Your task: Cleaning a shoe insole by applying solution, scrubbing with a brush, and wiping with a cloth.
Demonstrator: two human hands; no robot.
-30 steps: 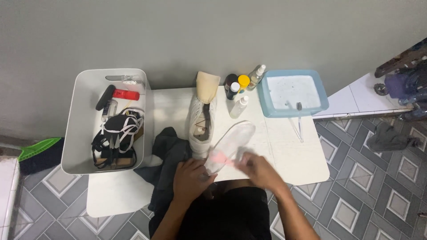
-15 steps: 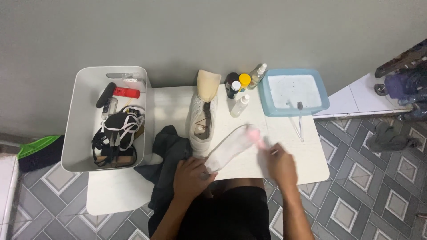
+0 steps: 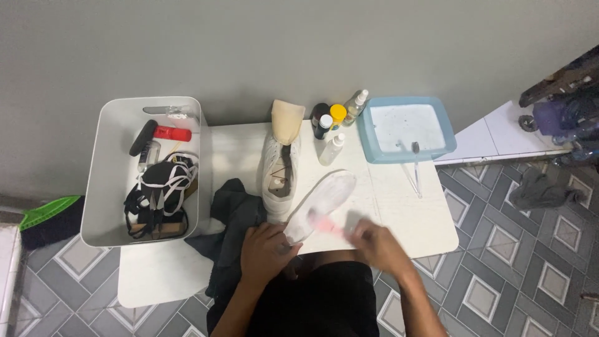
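My left hand [image 3: 267, 251] grips the near end of a white shoe [image 3: 319, 205] turned sole up over the white table [image 3: 399, 215]. My right hand [image 3: 373, 243], blurred by motion, holds a pink brush [image 3: 324, 224] against the sole near its heel end. A second white shoe [image 3: 278, 176] stands upright just left of it, with a tan shoe insert [image 3: 286, 121] sticking out of its far end. A dark cloth [image 3: 232, 215] lies under my left wrist.
A white bin [image 3: 106, 187] of black straps, a brush and a red item sits at left. Several small bottles [image 3: 334, 128] stand at the back by a light blue basin [image 3: 407, 128]. A thin tool [image 3: 413, 181] lies on the table. Patterned floor tiles surround it.
My right hand swept the pink brush from the sole's far right end back toward the heel end near my left hand. The left hand and shoe stayed put.
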